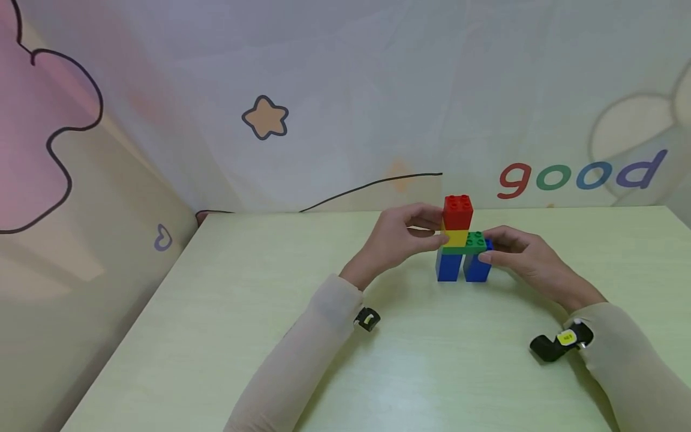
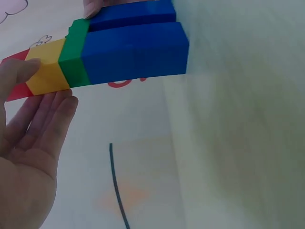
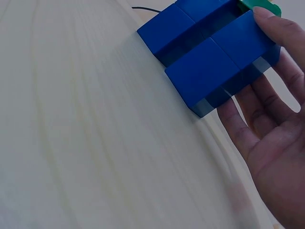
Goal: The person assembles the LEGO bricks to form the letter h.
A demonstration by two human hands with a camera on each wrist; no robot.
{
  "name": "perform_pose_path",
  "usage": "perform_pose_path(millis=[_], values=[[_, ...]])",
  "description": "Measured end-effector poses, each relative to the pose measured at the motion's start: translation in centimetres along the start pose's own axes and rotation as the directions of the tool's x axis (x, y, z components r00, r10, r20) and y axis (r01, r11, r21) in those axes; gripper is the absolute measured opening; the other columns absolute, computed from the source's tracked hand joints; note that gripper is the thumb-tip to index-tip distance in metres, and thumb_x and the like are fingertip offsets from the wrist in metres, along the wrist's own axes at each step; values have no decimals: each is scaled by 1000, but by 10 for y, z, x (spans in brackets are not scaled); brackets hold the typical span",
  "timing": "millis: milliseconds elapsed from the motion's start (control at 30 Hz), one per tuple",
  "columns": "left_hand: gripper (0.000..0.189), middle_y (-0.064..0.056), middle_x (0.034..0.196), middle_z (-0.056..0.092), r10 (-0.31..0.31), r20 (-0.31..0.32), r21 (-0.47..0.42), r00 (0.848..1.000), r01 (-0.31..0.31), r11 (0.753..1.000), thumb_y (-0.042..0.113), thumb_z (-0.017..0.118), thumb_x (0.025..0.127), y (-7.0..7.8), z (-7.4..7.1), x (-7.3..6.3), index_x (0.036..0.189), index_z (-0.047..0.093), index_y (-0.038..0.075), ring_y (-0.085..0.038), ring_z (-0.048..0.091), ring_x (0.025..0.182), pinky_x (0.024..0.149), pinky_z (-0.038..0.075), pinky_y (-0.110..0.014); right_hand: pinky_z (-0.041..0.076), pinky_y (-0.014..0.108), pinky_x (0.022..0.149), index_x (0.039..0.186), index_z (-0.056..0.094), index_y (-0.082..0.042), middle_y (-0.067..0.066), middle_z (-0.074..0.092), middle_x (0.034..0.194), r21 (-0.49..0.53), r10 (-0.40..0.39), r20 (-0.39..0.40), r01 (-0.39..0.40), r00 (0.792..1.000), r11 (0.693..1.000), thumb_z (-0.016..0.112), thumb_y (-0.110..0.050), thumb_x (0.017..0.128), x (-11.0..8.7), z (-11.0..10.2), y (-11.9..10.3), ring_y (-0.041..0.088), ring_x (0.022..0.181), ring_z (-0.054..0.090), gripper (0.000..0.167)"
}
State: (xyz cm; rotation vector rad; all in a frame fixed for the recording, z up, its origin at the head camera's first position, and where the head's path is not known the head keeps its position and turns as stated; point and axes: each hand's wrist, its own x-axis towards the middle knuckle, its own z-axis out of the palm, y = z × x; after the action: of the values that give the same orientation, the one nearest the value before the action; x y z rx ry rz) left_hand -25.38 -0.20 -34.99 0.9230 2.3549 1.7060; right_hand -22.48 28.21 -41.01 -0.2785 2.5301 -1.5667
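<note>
A small build of toy building blocks stands upright on the table. Two blue block columns (image 3: 202, 71) form its legs, side by side with a narrow gap. A green block (image 1: 475, 242) bridges them, its studs bare on the right half. On its left half sits a yellow block (image 1: 456, 239), topped by a red block (image 1: 457, 211). My left hand (image 1: 398, 237) pinches the yellow and red blocks from the left, thumb on the yellow face. With thumb and fingers, my right hand (image 1: 526, 261) grips the right blue column near its top.
The pale wooden table (image 1: 259, 336) runs back to a printed wall cloth (image 1: 345, 108) close behind the build. A black strap (image 1: 561, 342) hangs at the right cuff, and a small black device (image 1: 367, 319) sits at the left cuff.
</note>
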Motion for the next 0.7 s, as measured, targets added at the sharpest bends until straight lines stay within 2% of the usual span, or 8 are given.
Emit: perform_pose_path(millis=[100,300,700], values=[[40,-3,121,75,-41,6,10,999,41,999,8,81,96,-4,2,-3,134,70,5,-22,73,111,87,59,-22,51,18,91,151,51,-5,15,59,138,-4,-2,1,2,1000,1000,68,-31,107,-1,0,0,13,117,57,54],[39,0,118,75,-111,35,27,993,111,994,9,81,95,-9,5,-5,133,70,5,-6,70,102,86,59,-21,52,18,91,151,52,-4,12,61,135,11,-7,4,6,1000,1000,68,-30,107,-1,0,0,14,117,58,54],[39,4,112,75,-137,58,47,989,135,990,10,83,94,-16,7,-8,132,72,6,-4,69,97,86,58,-20,52,18,92,151,52,-5,10,61,135,11,-9,7,9,1000,1000,68,-29,106,0,-1,1,12,117,58,53]])
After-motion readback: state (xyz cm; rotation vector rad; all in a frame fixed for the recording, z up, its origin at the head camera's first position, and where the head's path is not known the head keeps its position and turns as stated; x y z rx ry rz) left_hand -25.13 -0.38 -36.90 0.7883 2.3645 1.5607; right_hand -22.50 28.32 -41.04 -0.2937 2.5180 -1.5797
